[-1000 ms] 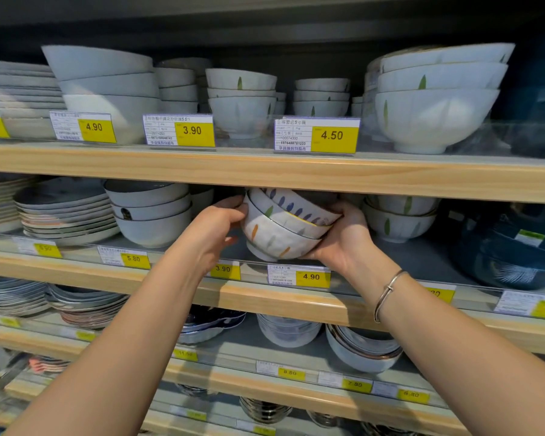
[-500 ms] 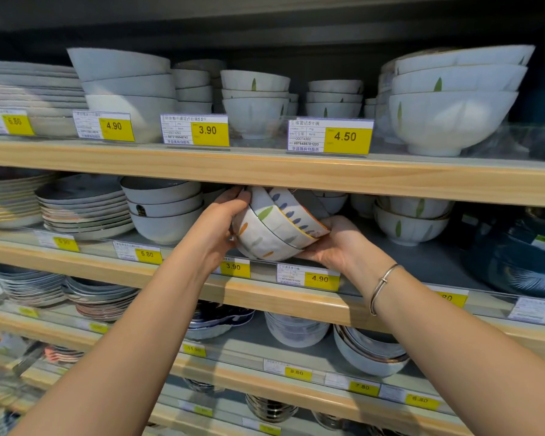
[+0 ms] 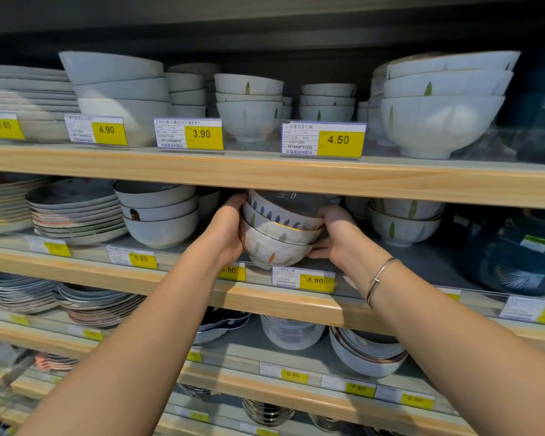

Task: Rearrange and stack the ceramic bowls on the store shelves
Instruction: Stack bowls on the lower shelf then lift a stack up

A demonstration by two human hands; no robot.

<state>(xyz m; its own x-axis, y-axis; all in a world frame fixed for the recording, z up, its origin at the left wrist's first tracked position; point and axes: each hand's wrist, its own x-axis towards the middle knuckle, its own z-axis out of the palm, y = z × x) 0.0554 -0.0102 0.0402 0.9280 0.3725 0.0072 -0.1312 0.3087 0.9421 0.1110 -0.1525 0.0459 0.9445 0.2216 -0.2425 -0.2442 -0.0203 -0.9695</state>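
Note:
A stack of three patterned ceramic bowls (image 3: 280, 234) sits in the middle of the second shelf (image 3: 265, 297), just behind the 4.90 price tag. The bowls are nested and nearly level, with leaf marks on their sides. My left hand (image 3: 225, 234) presses against the stack's left side. Cupping the stack's right side and lower edge is my right hand (image 3: 340, 237), which wears a thin bracelet at the wrist. The stack's base is hidden behind the shelf's front strip.
Plain grey-rimmed bowls (image 3: 159, 214) stand left of the stack, beside piled plates (image 3: 76, 212). To its right stand leaf-print bowls (image 3: 403, 220), then dark blue bowls (image 3: 513, 259). The wooden shelf above (image 3: 296, 177) hangs close over the stack. Lower shelves hold more bowls and plates.
The stack was tilted to the left half a second ago; it now sits nearly level and lower on the shelf. Both hands stayed on its sides.

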